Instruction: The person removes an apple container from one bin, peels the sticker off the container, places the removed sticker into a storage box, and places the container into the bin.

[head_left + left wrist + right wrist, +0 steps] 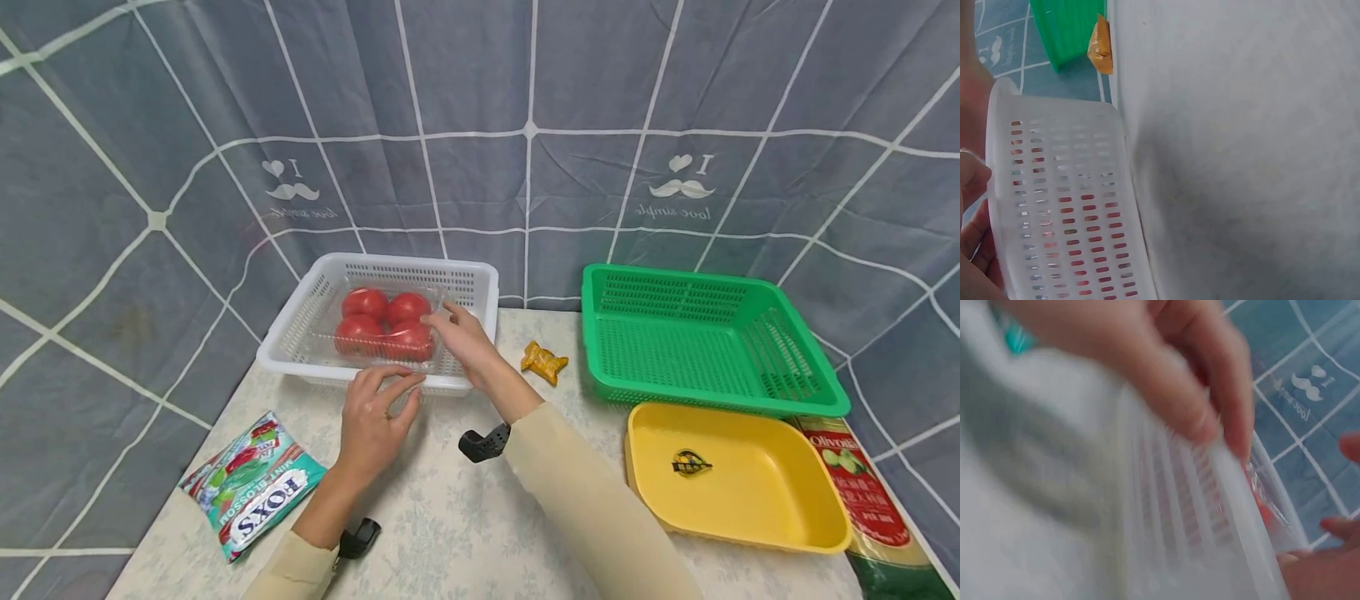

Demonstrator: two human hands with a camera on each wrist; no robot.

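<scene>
A clear plastic box [322, 343] with several red tomatoes [365, 302] sits in a white perforated basket [288, 354]. My left hand [375, 421] is at the basket's near side. In the right wrist view its thumb and fingers [1235, 406] pinch the rim, one on each side. My right hand [468, 342] is over the basket's right end, fingertips right at the plastic box's right edge. Its thumb and fingers are spread apart in the right wrist view.
A mint candy bag [262, 483] lies at the left. Right of the basket are a small orange-gold packet [543, 362], a green basket [675, 400] and a yellow tray [738, 492] with a small dark wrapper [690, 462]. A red-labelled bag [862, 492] lies partly beneath them.
</scene>
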